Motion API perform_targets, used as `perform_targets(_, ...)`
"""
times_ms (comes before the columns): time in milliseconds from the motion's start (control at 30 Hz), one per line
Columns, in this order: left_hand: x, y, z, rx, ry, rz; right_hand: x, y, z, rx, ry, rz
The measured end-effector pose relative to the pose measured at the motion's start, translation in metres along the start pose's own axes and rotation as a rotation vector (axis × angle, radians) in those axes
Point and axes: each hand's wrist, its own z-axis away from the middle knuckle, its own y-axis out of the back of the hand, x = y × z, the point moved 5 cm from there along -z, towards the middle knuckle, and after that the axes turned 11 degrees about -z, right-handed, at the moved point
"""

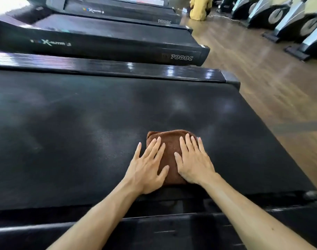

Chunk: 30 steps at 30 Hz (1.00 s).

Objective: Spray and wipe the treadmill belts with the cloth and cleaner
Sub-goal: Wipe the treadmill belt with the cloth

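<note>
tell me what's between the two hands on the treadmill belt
In the head view, a strip of the folded brown cloth shows between the left hand and right hand; both press flat on it, on the belt.

Two bare forearms are seen with no sleeve, and no glove, ring or watch is worn on the left hand point(146, 170) or right hand point(193, 163).
</note>
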Motion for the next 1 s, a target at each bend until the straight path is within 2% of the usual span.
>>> perform_targets(133,-0.012,0.009,0.038,0.0,0.016,0.019,-0.012,0.003,0.007,0.022,0.016,-0.046)
perform_targets(233,-0.025,0.019,0.064,0.041,0.06,0.051,-0.027,0.007,0.014,0.064,0.129,-0.167)
perform_targets(600,-0.053,0.02,0.107,0.074,0.267,0.068,-0.062,-0.008,0.023,-0.113,0.27,-0.174)
perform_targets(767,-0.089,0.024,0.118,0.127,0.482,0.123,-0.076,-0.009,0.01,-0.057,0.194,-0.175)
perform_targets(867,-0.129,0.024,0.142,0.123,0.596,0.125,-0.114,-0.013,-0.006,-0.051,0.189,-0.195)
perform_targets(1000,-0.175,0.023,0.182,0.105,0.739,0.1,-0.182,-0.02,-0.021,-0.064,0.281,-0.194)
